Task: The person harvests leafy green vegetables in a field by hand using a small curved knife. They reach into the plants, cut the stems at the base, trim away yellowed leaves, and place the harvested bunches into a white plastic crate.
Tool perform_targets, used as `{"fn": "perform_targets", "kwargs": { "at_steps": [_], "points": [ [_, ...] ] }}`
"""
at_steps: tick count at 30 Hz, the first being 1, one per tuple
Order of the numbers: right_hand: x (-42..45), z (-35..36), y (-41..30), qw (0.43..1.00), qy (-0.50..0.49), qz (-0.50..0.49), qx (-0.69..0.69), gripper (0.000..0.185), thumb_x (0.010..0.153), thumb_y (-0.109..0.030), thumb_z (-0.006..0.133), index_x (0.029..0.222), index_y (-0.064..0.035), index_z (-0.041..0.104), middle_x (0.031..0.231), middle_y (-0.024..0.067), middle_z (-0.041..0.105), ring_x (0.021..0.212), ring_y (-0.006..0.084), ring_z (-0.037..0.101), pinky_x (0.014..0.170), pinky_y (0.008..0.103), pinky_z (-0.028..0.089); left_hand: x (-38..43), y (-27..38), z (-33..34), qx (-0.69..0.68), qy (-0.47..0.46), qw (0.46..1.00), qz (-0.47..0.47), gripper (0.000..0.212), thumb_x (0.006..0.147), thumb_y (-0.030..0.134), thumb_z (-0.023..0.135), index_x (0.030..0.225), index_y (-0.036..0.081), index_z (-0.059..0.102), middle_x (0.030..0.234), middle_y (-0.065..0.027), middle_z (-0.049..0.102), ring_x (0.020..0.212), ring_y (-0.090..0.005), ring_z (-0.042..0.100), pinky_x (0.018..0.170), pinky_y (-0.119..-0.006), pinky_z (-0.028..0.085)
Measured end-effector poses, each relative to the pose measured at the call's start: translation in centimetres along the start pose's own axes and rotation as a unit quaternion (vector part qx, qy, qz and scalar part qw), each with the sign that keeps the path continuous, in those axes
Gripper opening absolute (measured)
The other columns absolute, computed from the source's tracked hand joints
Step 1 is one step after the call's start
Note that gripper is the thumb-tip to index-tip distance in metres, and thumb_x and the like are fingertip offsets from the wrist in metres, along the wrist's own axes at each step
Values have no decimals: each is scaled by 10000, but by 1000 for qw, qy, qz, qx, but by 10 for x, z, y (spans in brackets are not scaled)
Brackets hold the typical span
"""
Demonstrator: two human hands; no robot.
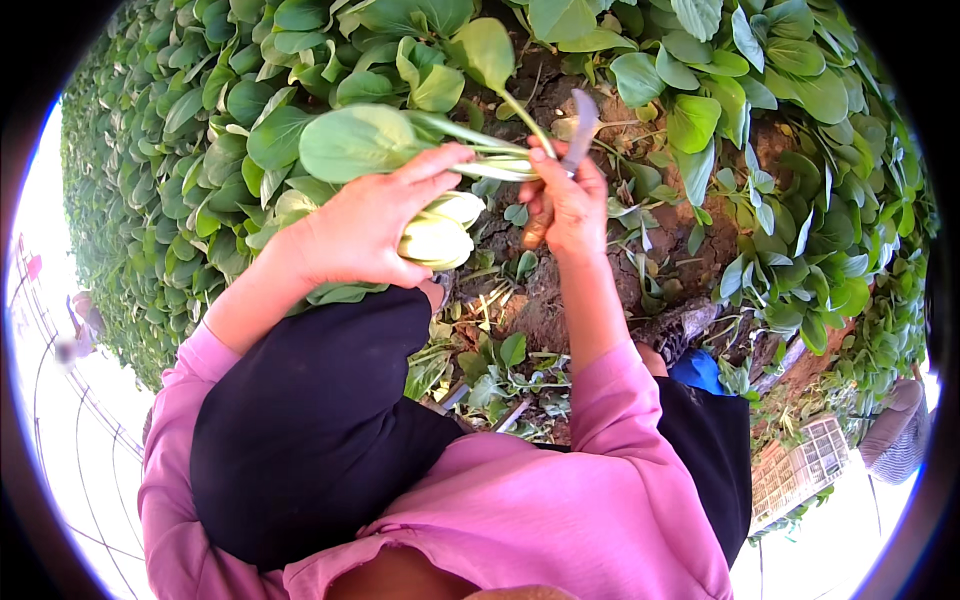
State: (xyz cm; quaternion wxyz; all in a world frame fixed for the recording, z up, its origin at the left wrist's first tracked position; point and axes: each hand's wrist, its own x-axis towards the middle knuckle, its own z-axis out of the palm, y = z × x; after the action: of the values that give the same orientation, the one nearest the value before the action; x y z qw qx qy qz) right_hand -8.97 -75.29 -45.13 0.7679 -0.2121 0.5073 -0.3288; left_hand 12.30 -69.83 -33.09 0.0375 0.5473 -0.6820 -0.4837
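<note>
My left hand (pixel 367 210) is closed around trimmed heads of leafy greens, like bok choy (pixel 442 232), whose pale stem bases point right. Across the top of that hand lies another leafy plant (pixel 356 142), its thin stalks running to my right hand (pixel 570 191). The right hand grips a knife with a short curved blade (pixel 581 131) standing up past the fingers and a brown handle (pixel 537 225) showing below the palm. A single leaf on a stalk (pixel 487 56) is pinched at the right fingertips, together with the stalk ends.
Dense rows of leafy greens (pixel 180 172) grow to the left and right (pixel 787 180). Between them runs bare soil (pixel 547 300) with cut leaves and stalks. A pale plastic crate (pixel 802 465) sits at lower right, near another person (pixel 896 435).
</note>
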Motion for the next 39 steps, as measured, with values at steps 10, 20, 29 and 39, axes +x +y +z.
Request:
{"fn": "perform_targets", "kwargs": {
  "at_steps": [10, 20, 29, 39],
  "points": [
    [-64, -9, -86, 933, -145, -135, -300, 237, 804, -39, 710, 1031, 4, 657, 714, 6, 639, 541, 49, 551, 501, 202, 456, -56, -14, -61, -702, 255, 662, 69, 790, 644, 321, 696, 1330, 26, 438, 1347, -226, 449, 1184, -385, 520, 1023, -464, 446],
    [-55, -2, -24, 975, -188, 96, -75, 228, 783, -75, 736, 977, -6, 638, 745, 32, 645, 552, 87, 590, 467, 196, 450, 8, -36, -13, -643, -120, 735, -179, 938, 505, 61, 744, 1366, -20, 380, 1334, -180, 510, 1187, -272, 537, 1038, -373, 409],
    [-36, 0, -12, 955, -184, 179, -152, 154, 836, -102, 679, 932, -25, 586, 712, 51, 625, 483, 112, 575, 413, 206, 415, 15, -53, 19, -692, -153, 654, -264, 755, 611, 163, 723, 1307, -7, 483, 1194, -162, 611, 1081, -259, 601, 971, -375, 466],
    [105, 32, -1, 821, -142, -119, -540, 287, 916, -217, 498, 802, 28, 594, 731, 222, 636, 558, 289, 643, 550, 406, 508, 82, -20, -12, 176, -46, 982, -49, 734, 542, 260, 752, 1134, -111, 527, 1362, -283, 399, 924, -406, 620, 858, -413, 516]
  ]
}}
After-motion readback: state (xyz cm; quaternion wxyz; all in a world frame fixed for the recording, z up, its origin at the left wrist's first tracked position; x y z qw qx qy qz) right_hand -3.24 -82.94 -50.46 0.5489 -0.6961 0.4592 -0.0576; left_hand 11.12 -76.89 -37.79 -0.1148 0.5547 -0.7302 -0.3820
